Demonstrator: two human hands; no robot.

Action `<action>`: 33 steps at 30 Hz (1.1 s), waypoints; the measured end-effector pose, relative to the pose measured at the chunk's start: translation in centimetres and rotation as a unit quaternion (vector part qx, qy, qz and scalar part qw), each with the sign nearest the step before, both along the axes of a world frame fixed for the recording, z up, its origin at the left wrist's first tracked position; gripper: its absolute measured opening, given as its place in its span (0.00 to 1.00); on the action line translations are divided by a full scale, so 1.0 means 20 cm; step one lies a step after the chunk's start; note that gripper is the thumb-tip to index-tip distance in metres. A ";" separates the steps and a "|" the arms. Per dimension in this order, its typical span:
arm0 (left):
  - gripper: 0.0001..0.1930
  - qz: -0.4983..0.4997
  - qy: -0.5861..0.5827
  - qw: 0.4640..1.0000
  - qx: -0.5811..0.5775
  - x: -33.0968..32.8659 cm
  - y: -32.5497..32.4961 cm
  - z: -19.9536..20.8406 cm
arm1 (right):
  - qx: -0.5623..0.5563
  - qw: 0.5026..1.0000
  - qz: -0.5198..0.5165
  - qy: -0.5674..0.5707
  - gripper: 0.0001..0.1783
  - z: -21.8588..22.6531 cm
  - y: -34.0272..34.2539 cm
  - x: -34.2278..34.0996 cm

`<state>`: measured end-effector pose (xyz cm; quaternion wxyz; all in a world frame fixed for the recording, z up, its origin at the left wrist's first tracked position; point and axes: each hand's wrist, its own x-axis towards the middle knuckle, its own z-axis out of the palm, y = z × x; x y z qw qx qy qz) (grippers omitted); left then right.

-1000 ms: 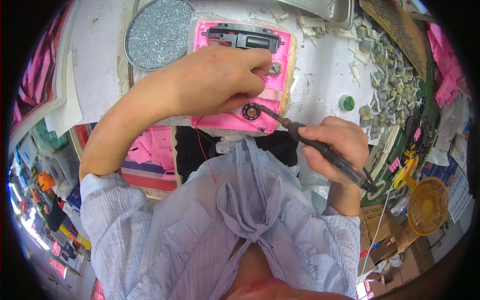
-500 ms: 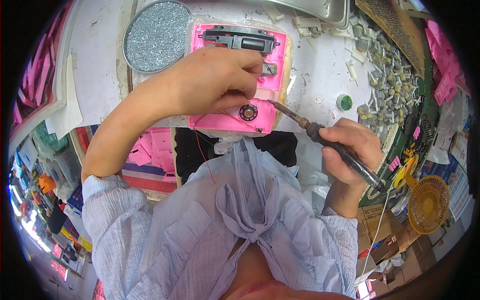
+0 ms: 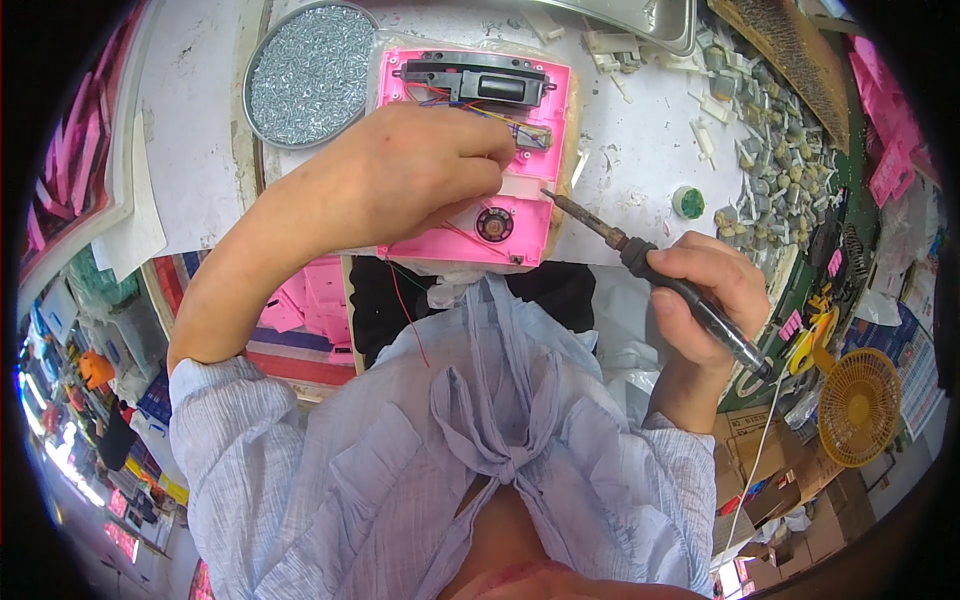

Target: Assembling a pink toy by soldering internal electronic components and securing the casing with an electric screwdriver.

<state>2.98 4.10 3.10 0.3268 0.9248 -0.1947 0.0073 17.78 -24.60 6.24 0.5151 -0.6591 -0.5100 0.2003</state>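
Observation:
A pink plastic housing [image 3: 553,90] lies on the worktable in front of me, holding a black slotted part [image 3: 478,78], a small motor-like part [image 3: 533,136] and a round black speaker [image 3: 494,224]. My left hand [image 3: 425,165] reaches over the housing's left and middle, its fingers curled together. Whatever is between the fingertips is hidden beneath the hand. Thin red, blue and yellow wires [image 3: 470,106] show beyond the knuckles, and others run near the speaker. My right hand [image 3: 712,290] grips a soldering iron [image 3: 690,305] by its black handle, with the tip over the housing's right edge.
A round tray of small metal screws [image 3: 312,75] stands at the back left. To the right are a small green-filled pot [image 3: 688,203] and a heap of small grey and white parts [image 3: 775,170]. A metal tray [image 3: 672,20] sits at the back; a yellow fan [image 3: 858,407] is at far right.
My left hand has shifted slightly away from the speaker, and more wires show past its knuckles. The soldering iron's tip has moved a little up and to the right.

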 end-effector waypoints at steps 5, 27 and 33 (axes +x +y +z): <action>0.13 0.015 -0.003 0.997 -0.076 0.00 0.00 -0.03 | 0.007 1.000 -0.005 0.004 0.15 -0.01 0.00 0.00; 0.11 -0.013 -0.054 0.997 -0.047 0.02 -0.03 -0.06 | -0.025 1.000 0.017 -0.003 0.14 -0.03 0.03 -0.05; 0.12 0.010 -0.034 0.998 -0.053 0.00 -0.01 -0.01 | -0.019 1.000 0.018 -0.002 0.14 -0.03 0.02 -0.05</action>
